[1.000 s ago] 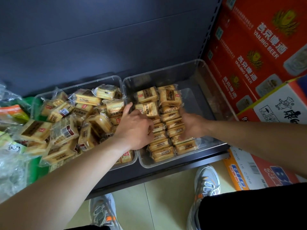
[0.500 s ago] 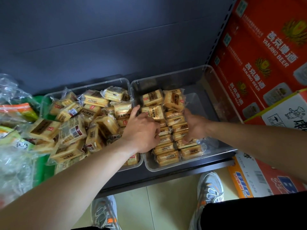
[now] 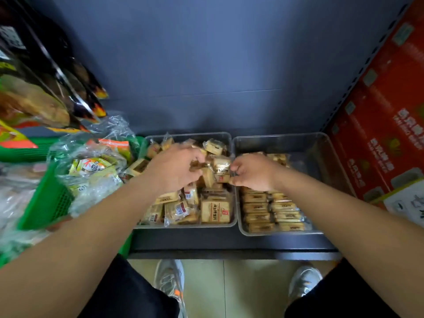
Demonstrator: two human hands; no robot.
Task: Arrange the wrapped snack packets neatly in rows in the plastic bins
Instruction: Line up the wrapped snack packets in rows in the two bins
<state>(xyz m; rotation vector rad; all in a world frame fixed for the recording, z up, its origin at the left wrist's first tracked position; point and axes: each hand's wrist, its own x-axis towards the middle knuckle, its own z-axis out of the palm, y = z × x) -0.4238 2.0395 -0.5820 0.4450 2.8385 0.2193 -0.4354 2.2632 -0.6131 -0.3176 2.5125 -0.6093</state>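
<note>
1. Blurred across the whole view; print on most wrappers unreadable.
2. Hidden under the left hand [image 3: 176,167]: the far middle of the heap. Fingers curled down among the wrappers, but cannot tell whether gripping any of them.
3. Pinched at its right edge by the right hand [image 3: 252,173], thumb and curled fingers closed on it: one held packet [image 3: 221,168], raised just above the walls where the two bins meet, label toward the camera.
4. Covered by the right wrist and forearm: the middle stretch of the rows behind it.
5. Cut off at the right edge: red cartons [image 3: 378,125]. Cut off at the left edge: dark snack bags [image 3: 46,88] and a green basket [image 3: 48,203].
6. In the left bin [image 3: 202,134]: loose packets [image 3: 215,212], heaped without order, some flat, some tilted on edge.
7. In the right bin [image 3: 275,143]: rowed packets [image 3: 273,214], two rows side by side running back from the near wall; a few more just beyond the right hand.
8. Side by side and touching on a dark shelf [image 3: 229,244]: both clear bins.
9. In the green basket: clear bagged snacks [image 3: 96,171], piled up against the left bin.
10. Below the shelf edge: two grey shoes [image 3: 169,278].
</note>
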